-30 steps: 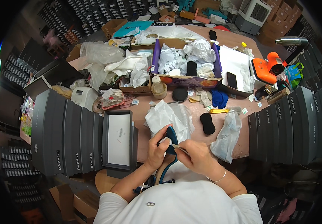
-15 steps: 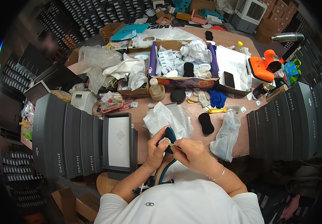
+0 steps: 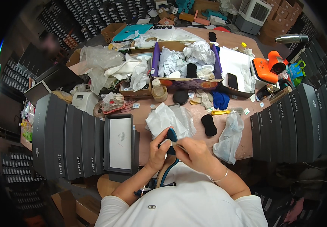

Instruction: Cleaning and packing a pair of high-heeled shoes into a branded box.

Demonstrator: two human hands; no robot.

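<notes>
My left hand (image 3: 157,154) is closed round a blue strappy shoe, probably a sandal (image 3: 172,134), above the near edge of the table. The shoe's tan and blue length runs down against my white shirt. Opposite it, my right hand (image 3: 196,154) pinches a thin, light-coloured tool (image 3: 179,146) whose tip meets the shoe beside my left thumb. What kind of tool it is I cannot make out. A scrap of white (image 3: 166,143), perhaps paper or cloth, shows at my left fingertips. White tissue paper (image 3: 163,120) lies just beyond my hands.
An open dark grey shoebox (image 3: 120,143) with white lining stands to the left, beside a row of upright grey boxes (image 3: 72,140). More grey boxes (image 3: 280,125) line the right. Behind are a glue bottle (image 3: 158,91), black sponge (image 3: 209,125), yellow-handled brush (image 3: 221,112) and purple box (image 3: 218,64) of crumpled paper.
My right hand has shifted slightly and the tool's angle against the shoe has changed a little. My left hand keeps its hold in nearly the same place.
</notes>
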